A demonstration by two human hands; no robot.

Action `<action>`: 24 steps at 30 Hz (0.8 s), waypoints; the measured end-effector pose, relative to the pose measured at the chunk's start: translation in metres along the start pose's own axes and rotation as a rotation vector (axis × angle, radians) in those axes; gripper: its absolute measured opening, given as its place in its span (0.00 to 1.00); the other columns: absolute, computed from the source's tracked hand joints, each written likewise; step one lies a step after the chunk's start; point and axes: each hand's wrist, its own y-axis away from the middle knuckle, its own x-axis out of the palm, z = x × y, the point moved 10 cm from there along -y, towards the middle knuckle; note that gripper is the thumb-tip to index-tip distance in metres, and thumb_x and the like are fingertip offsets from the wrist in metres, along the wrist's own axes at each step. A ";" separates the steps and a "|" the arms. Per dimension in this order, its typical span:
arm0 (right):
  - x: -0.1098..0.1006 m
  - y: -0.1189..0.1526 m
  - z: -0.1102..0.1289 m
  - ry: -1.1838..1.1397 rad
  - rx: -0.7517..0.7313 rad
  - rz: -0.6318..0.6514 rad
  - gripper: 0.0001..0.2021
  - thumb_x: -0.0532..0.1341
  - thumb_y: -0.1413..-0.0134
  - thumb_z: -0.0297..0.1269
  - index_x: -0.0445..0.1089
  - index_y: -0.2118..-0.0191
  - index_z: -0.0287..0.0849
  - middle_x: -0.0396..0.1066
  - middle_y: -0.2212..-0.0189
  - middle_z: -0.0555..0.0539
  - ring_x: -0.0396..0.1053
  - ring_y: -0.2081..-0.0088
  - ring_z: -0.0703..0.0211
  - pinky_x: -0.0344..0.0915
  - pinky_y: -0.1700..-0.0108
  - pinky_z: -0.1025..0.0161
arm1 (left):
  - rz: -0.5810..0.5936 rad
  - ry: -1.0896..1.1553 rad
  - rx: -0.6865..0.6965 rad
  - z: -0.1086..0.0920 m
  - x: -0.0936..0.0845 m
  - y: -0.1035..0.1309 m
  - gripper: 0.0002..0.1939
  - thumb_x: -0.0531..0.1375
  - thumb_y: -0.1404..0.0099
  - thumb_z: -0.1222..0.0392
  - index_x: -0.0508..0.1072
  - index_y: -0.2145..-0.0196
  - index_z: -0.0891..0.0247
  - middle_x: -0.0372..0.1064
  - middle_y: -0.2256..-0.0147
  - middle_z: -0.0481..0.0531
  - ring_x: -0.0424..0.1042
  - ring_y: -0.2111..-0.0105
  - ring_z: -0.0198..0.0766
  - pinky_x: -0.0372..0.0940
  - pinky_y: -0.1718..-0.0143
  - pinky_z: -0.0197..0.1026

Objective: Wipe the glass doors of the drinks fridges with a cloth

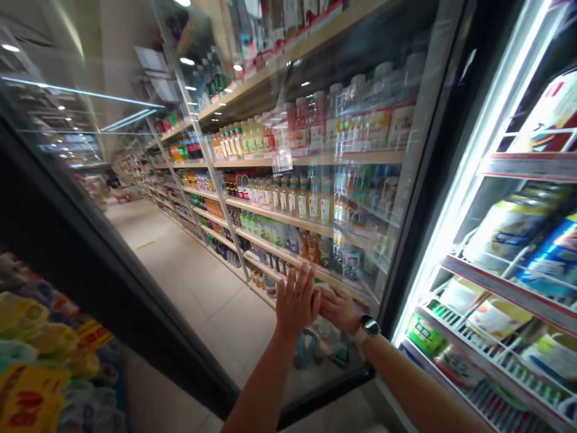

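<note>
1. The left hand [295, 304] is raised with its fingers straight and close together, clasping nothing; its palm side faces the glass door [288, 373] and appears to lie flat on it.
2. The right hand [337, 307] is just beside it, fingers extended toward the left hand and likewise gripping nothing. It also appears to rest on the glass; whether the two hands touch is unclear.
3. A dark-faced watch [370, 325] sits on the right wrist.
4. The glass door fills the middle of the view, around and behind both hands, and stands at an angle in its black frame [327, 397].
5. Right of the door is a lit cooler [509, 282], with tubs [500, 316] and other packs on wire racks edged with label strips.
6. Through the glass show wooden shelves [279, 216] lined with bottles [302, 201], some with white labels, running back along a tiled floor [180, 264].
7. At the lower left, outside the door frame, lie blurred yellow packages [33, 391] with red markings.
8. Lights shine on the ceiling at the upper left.
</note>
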 end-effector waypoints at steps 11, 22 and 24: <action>0.000 0.001 -0.037 0.151 0.421 -0.090 0.25 0.50 0.39 0.26 0.65 0.40 0.52 0.68 0.43 0.46 0.56 0.35 0.51 0.52 0.33 0.41 | -0.022 0.019 -0.004 0.003 0.006 0.004 0.29 0.48 0.29 0.50 0.55 0.34 0.62 0.61 0.39 0.54 0.42 0.31 0.42 0.34 0.31 0.48; 0.001 -0.009 -0.049 0.079 0.427 -0.007 0.27 0.51 0.42 0.23 0.64 0.39 0.50 0.64 0.39 0.45 0.52 0.33 0.49 0.52 0.34 0.40 | 0.013 -0.001 -0.002 0.011 0.018 0.007 0.31 0.52 0.32 0.51 0.54 0.33 0.59 0.60 0.38 0.53 0.45 0.32 0.43 0.35 0.31 0.48; -0.004 -0.028 -0.069 0.060 0.461 -0.018 0.29 0.50 0.42 0.24 0.61 0.36 0.52 0.59 0.36 0.47 0.48 0.31 0.48 0.48 0.32 0.38 | 0.002 -0.006 0.007 0.010 0.018 0.005 0.31 0.52 0.31 0.51 0.54 0.33 0.60 0.60 0.38 0.54 0.44 0.31 0.43 0.35 0.31 0.48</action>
